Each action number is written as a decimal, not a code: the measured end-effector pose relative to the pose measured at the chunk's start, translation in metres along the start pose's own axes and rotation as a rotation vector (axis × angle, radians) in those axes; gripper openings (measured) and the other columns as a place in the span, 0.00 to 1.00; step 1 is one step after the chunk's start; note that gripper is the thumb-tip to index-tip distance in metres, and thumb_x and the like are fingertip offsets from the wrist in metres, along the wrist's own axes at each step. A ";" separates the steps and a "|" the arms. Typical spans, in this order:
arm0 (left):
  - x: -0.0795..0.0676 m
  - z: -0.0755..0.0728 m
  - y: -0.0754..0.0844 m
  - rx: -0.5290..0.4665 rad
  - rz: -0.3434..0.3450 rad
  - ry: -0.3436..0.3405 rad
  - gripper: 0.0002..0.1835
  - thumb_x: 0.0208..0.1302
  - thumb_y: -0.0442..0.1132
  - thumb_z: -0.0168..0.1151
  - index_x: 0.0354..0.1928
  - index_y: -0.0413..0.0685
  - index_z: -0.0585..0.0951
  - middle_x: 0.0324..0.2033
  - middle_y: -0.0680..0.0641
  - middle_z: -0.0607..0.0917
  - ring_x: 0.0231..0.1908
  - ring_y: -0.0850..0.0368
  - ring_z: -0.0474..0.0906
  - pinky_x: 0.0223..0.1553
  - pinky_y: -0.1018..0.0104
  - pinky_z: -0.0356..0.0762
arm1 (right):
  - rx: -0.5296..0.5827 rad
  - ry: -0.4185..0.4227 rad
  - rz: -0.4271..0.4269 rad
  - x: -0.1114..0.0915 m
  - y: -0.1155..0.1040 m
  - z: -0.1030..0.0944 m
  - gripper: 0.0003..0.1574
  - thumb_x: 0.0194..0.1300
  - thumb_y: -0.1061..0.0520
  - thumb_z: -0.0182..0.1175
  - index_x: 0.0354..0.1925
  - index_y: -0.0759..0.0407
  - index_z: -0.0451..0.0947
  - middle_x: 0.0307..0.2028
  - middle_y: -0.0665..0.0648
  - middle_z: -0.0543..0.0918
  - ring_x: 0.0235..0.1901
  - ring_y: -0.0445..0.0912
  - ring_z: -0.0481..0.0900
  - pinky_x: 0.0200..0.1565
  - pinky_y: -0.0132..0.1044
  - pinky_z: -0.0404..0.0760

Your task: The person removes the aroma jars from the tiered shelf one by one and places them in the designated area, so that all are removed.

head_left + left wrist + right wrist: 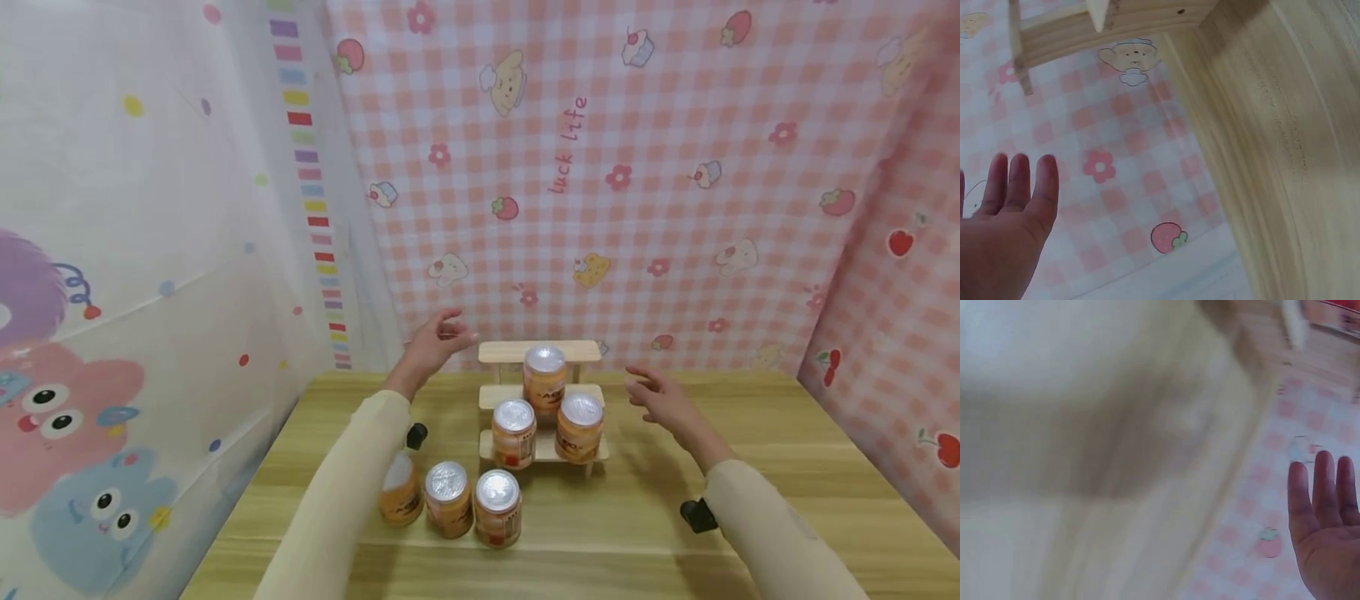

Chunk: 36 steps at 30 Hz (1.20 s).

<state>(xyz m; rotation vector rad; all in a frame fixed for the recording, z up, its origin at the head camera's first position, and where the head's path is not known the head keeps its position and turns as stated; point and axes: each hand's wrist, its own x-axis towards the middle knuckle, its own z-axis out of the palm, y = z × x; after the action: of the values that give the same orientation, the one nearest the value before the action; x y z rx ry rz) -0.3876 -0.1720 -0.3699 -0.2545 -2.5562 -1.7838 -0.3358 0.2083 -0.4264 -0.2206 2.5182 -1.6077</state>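
Note:
A small three-tier wooden rack (540, 352) stands on the table with three orange cans on it. One can (544, 382) is on the middle tier; a left can (513, 435) and a right can (580, 429) sit on the lowest tier. My left hand (437, 343) hovers at the rack's upper left, fingers loosely bent and holding nothing. In the left wrist view its fingers (1044, 187) extend near the rack's side. To the right of the rack, my right hand (662, 402) is raised, also holding nothing; its fingers (1324, 487) look straight in the right wrist view.
Three more orange cans stand in front of the rack: a near can (498, 510), a middle can (449, 500) and a left can (401, 492) partly behind my left sleeve. A pink checked cloth (600, 217) hangs behind the wooden table (600, 542).

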 end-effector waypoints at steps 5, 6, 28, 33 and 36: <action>0.007 0.011 -0.007 0.030 -0.051 -0.074 0.34 0.66 0.43 0.68 0.72 0.51 0.66 0.60 0.36 0.73 0.59 0.41 0.72 0.60 0.45 0.69 | -0.003 0.082 -0.053 0.008 -0.028 0.000 0.43 0.75 0.38 0.50 0.76 0.58 0.54 0.69 0.72 0.64 0.64 0.64 0.68 0.58 0.59 0.73; 0.009 0.013 -0.009 0.042 -0.052 -0.081 0.34 0.66 0.44 0.68 0.71 0.51 0.67 0.59 0.36 0.73 0.58 0.41 0.72 0.58 0.45 0.70 | 0.000 0.091 -0.054 0.009 -0.034 0.002 0.43 0.74 0.37 0.51 0.76 0.57 0.55 0.69 0.70 0.64 0.64 0.63 0.69 0.59 0.59 0.73; 0.010 0.027 -0.030 0.082 -0.097 -0.098 0.31 0.65 0.47 0.68 0.68 0.50 0.73 0.55 0.39 0.78 0.54 0.44 0.75 0.54 0.48 0.74 | 0.006 -0.016 -0.116 0.024 -0.077 0.059 0.47 0.67 0.46 0.65 0.76 0.55 0.56 0.70 0.68 0.63 0.67 0.63 0.65 0.62 0.56 0.70; 0.011 0.028 -0.031 0.087 -0.101 -0.100 0.31 0.65 0.47 0.67 0.68 0.49 0.72 0.55 0.39 0.78 0.55 0.44 0.75 0.55 0.46 0.73 | -0.018 -0.008 -0.119 0.025 -0.077 0.064 0.46 0.65 0.49 0.67 0.74 0.57 0.59 0.66 0.67 0.69 0.64 0.61 0.69 0.60 0.56 0.71; 0.012 0.030 -0.030 0.079 -0.115 -0.103 0.31 0.65 0.46 0.67 0.68 0.48 0.71 0.56 0.38 0.78 0.56 0.43 0.74 0.57 0.44 0.72 | -0.060 0.006 -0.120 0.025 -0.075 0.066 0.45 0.64 0.48 0.69 0.72 0.57 0.62 0.63 0.65 0.74 0.61 0.60 0.73 0.58 0.56 0.73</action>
<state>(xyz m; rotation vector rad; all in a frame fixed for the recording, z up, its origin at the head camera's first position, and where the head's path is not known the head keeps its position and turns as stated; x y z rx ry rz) -0.4013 -0.1530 -0.4071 -0.2072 -2.7590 -1.7442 -0.3438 0.1133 -0.3870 -0.3810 2.6056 -1.5777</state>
